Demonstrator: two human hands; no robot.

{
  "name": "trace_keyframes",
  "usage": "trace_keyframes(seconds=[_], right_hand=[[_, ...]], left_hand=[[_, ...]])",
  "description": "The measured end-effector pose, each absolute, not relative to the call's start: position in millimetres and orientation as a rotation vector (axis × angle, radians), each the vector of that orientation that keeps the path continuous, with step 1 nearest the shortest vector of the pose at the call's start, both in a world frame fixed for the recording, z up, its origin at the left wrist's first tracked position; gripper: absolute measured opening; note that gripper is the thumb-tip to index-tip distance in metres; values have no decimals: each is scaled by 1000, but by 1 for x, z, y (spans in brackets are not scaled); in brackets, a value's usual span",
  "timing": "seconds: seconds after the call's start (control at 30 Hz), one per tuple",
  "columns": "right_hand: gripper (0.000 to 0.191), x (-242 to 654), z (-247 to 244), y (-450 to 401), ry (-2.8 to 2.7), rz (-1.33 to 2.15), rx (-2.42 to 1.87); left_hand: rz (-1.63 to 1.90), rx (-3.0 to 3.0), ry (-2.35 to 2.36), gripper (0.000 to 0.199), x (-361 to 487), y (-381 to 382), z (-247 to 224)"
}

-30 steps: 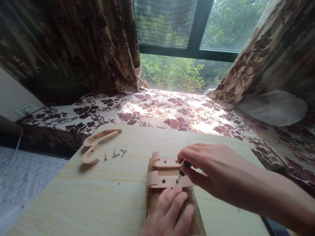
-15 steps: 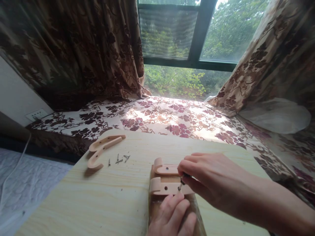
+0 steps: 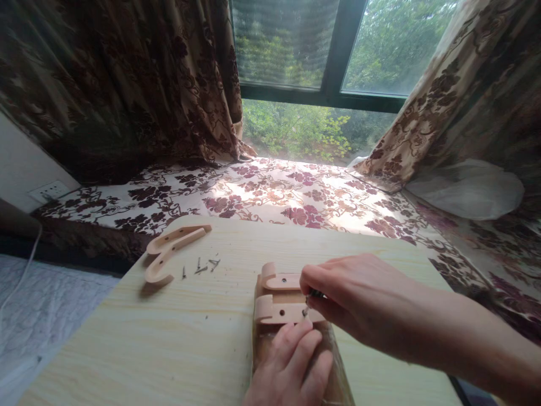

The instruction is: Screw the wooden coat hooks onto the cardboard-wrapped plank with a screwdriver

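Note:
My right hand [image 3: 350,301] is closed around the dark handle of a screwdriver [image 3: 315,294]. The tool's metal tip points down at a screw hole in the nearer wooden hook [image 3: 270,311]. My left hand [image 3: 291,363] has its bent fingers against that hook's near edge, the fingertips right beside the screwdriver tip; its thumb is hidden. Both the nearer hook and a second wooden hook [image 3: 276,281] behind it lie across a brown board [image 3: 260,341]. A screw head shows in the second hook. The right ends of both hooks are partly covered by my right hand.
Two loose wooden hooks [image 3: 169,251] lie at the pale wooden table's [image 3: 169,332] far left, with several screws [image 3: 200,266] beside them. Behind is a flower-patterned window seat [image 3: 274,197] between curtains [image 3: 181,84]. A whitish bag [image 3: 469,189] sits at the right.
The whole view has shifted slightly, so the table and hooks appear a little higher and further left. Both hands keep their places at the nearer hook, the screwdriver still at the same hole.

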State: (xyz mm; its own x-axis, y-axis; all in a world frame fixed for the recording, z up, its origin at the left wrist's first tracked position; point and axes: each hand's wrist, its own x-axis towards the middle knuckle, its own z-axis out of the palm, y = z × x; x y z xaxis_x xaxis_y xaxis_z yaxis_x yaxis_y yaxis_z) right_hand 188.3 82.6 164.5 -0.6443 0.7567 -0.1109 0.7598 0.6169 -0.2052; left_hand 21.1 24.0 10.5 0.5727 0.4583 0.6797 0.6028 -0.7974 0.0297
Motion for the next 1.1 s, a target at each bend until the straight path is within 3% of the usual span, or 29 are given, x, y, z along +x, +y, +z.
trace_keyframes(seconds=[0.2, 0.43, 1.1], right_hand=[[19, 188, 156, 87, 2701, -145, 1476], [17, 189, 169, 81, 2805, -346, 1326], [14, 188, 155, 82, 2759, -231, 1423]], left_hand=[[-1037, -2648, -834, 24, 18, 28, 15], [-1057, -2610, -868, 25, 22, 25, 13], [-1140, -2566, -955, 23, 32, 20, 1]])
